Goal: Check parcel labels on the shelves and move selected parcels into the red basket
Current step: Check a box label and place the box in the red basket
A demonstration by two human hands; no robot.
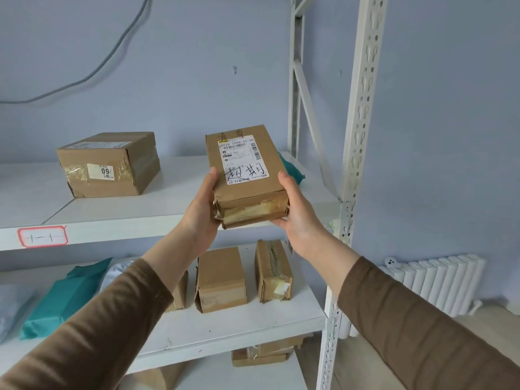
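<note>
Head view: we are gripping the labelled parcel (247, 178) with left hand (204, 209) and right hand (298, 212), reading its label (243, 160); next, deciding whether it goes in the unseen basket.

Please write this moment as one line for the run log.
step: label check | left hand + right hand: hold labelled cardboard parcel above upper shelf | label faces camera | red basket: not in view

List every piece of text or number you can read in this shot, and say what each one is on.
"5020 1098 50 55" or close, digits blurred: top of the white label on the held parcel.
Large handwritten characters, upside down: same label; small print unreadable.
"60": sticker on the upper-shelf box.
Pen strokes, unclear: red-bordered shelf tag.
</note>
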